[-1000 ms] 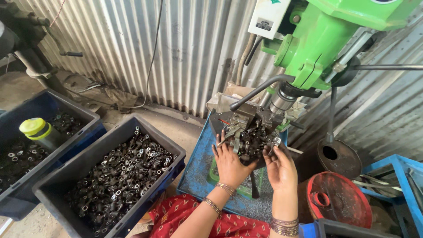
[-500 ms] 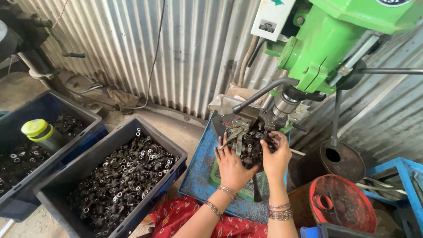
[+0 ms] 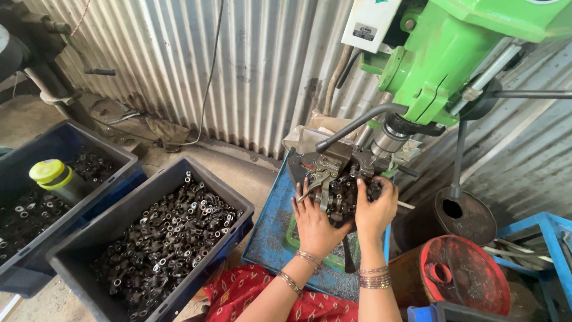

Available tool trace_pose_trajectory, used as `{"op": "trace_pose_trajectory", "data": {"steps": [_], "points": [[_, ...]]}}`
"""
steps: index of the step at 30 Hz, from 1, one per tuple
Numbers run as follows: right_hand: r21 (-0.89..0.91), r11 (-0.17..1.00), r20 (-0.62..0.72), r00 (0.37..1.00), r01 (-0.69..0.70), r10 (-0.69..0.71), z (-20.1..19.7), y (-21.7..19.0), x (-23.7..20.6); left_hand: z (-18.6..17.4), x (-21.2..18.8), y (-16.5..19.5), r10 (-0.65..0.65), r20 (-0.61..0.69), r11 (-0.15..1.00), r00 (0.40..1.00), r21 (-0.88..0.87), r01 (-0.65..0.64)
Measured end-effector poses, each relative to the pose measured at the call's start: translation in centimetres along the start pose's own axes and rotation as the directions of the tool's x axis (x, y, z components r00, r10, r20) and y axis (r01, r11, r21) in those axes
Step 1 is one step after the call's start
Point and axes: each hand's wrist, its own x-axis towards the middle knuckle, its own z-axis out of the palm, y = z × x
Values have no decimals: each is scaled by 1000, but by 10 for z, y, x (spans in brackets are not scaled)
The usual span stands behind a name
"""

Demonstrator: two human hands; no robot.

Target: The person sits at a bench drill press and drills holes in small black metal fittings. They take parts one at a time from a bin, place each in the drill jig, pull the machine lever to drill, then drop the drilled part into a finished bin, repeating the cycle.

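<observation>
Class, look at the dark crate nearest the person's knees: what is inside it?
The dark crate holds a heap of small dark metal parts, many ring-shaped. The crate's bottom is covered by them.

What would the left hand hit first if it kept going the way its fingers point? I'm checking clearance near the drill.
The left hand points up and away, toward the metal clamp under the drill spindle. That clamp looks first in line, almost at the fingertips, though depth is unclear.

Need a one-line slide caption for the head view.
Both hands, left hand and right hand, cup small metal parts under a green drill press.
</observation>
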Motion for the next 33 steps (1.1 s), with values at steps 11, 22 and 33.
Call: {"op": "trace_pose_trajectory", "data": {"steps": [11,22,33], "points": [[0,997,246,966,83,-80,-28,-9,-46,21,-7,-14,14,-52,996,999,90,-9],[-260,962,481,875,79,58,-23,4,-52,17,-7,-14,63,-48,997,997,-42,-65],[-43,996,370,927,77,-55,-29,11,-81,5,-95,-38,-15,-58,990,998,-140,7]]}}
